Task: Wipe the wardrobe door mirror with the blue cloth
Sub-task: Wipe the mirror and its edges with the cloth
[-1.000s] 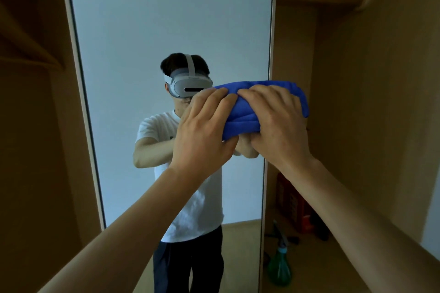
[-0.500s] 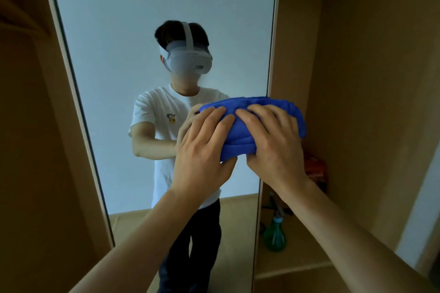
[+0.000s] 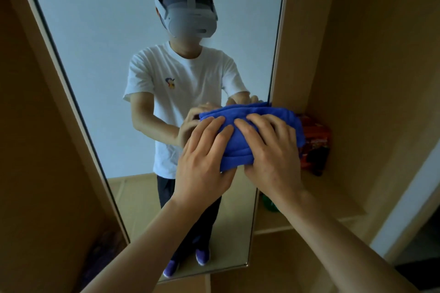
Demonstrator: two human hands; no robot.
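Wooden wardrobe [image 3: 371,59] interior. Folded blue cloth [image 3: 240,137] sits on the mirror [image 3: 102,59], overhanging its right edge. The left hand [image 3: 202,164] and right hand [image 3: 272,157] grip it, fingers over, thumbs under. Advice: keep pressure even, overlap strokes, follow the edge to the bottom corner.

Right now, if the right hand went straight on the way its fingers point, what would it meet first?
The cloth the right hand grips; behind it, probably the mirror's right edge; depth unclear.

Blue cloth [image 3: 247,126]; tan wardrobe [image 3: 369,54]; red-orange box [image 3: 316,140]; green bottle [image 3: 269,204].
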